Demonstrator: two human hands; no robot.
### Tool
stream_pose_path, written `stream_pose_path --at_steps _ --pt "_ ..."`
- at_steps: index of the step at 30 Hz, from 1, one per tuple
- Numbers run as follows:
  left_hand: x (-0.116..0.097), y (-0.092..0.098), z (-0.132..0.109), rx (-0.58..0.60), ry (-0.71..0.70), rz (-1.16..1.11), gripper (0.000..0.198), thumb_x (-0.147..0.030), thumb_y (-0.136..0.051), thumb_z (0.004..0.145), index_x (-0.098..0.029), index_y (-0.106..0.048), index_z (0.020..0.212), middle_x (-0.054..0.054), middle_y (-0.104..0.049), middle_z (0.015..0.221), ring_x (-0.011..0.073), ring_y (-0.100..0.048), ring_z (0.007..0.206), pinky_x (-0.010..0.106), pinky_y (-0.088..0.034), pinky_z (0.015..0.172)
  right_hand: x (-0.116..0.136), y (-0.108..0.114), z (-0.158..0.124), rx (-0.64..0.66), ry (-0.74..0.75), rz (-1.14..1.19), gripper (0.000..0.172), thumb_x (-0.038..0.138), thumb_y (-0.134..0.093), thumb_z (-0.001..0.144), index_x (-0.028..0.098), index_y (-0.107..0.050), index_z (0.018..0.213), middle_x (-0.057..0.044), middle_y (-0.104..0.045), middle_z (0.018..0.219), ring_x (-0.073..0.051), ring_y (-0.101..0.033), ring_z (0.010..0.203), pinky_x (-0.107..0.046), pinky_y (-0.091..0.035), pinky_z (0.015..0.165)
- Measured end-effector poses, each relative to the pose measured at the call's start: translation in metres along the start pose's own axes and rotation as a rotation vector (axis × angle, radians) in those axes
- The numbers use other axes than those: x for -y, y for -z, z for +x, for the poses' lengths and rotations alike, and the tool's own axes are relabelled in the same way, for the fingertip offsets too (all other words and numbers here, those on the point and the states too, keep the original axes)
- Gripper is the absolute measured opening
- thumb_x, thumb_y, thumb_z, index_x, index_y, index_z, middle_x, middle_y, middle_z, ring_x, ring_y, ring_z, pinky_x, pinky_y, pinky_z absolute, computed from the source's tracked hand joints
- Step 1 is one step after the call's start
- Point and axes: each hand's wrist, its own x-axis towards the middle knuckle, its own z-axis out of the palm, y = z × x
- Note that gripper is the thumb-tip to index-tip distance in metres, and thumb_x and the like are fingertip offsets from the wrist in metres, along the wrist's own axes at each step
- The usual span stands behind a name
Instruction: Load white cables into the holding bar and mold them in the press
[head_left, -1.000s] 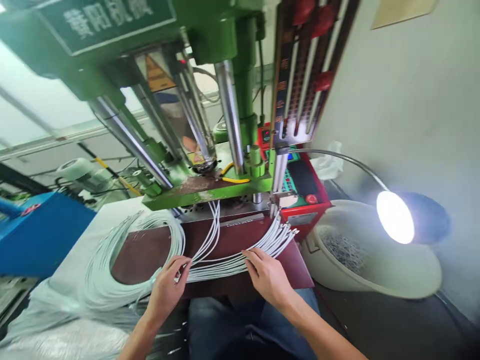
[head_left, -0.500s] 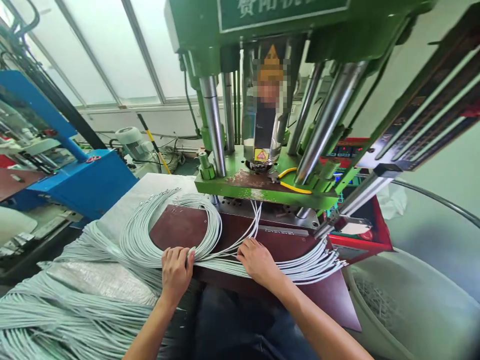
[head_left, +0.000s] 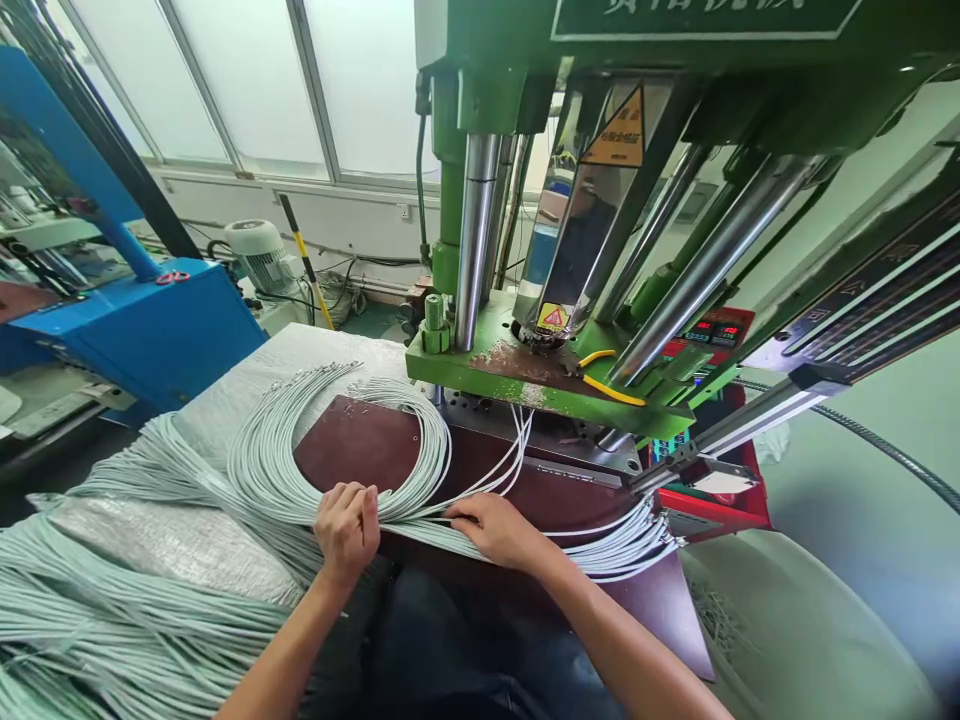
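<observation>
My left hand (head_left: 346,532) is curled closed at the near edge of a coil of thin white cables (head_left: 259,445), its thumb on top. My right hand (head_left: 501,530) is closed over the strands just right of the coil, fingers bent and the tips partly hidden. Several cables (head_left: 517,445) run from near this hand up under the green plate of a press (head_left: 487,372). Beyond my right wrist the rest of the bundle fans out, with small metal-looking ends (head_left: 660,535) at the right. The coil lies partly on a dark red-brown board (head_left: 360,440).
Yellow-handled pliers (head_left: 611,385) lie on the press plate. A large heap of cables (head_left: 112,620) covers the left side of the table. At the right stand a red control box (head_left: 724,515) and a big pale tub (head_left: 810,620). A blue machine (head_left: 150,325) is further left.
My right hand has slid slightly left along the cables, nearer the left hand. My left fingers are curled tighter, the thumb raised. The view has turned, shifting the press rightward.
</observation>
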Motion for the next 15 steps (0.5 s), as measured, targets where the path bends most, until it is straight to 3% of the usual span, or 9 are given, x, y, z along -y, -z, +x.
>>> stream_pose_path --at_steps 5,13,15 --pt "0.0 -0.001 0.0 -0.03 0.005 -0.002 0.032 -0.02 -0.038 0.094 -0.02 -0.055 0.068 0.005 -0.063 0.064 0.0184 -0.052 0.061 0.033 -0.038 0.063 0.008 -0.014 0.025 -0.011 0.019 0.012 0.021 0.022 -0.054 0.089 0.017 -0.075 0.092 -0.004 -0.075 0.092 -0.018 -0.067 0.087 -0.024 -0.045 0.077" --pt "0.01 -0.007 0.006 -0.187 -0.149 -0.048 0.027 -0.015 -0.042 0.09 -0.019 -0.061 0.072 0.005 -0.064 0.062 0.0198 -0.054 0.059 0.031 -0.035 0.057 0.027 -0.013 0.032 0.031 0.038 -0.238 0.023 0.024 -0.054 0.091 0.017 -0.074 0.101 -0.005 -0.074 0.099 -0.019 -0.067 0.099 -0.024 -0.047 0.077" --pt "0.017 -0.012 0.004 -0.196 -0.077 -0.144 0.028 -0.019 -0.044 0.089 -0.021 -0.063 0.069 0.005 -0.063 0.06 0.021 -0.053 0.059 0.032 -0.034 0.058 0.034 -0.013 0.036 0.042 0.027 -0.283 0.025 0.028 -0.052 0.093 0.018 -0.073 0.101 -0.005 -0.074 0.099 -0.02 -0.066 0.1 -0.024 -0.048 0.075"
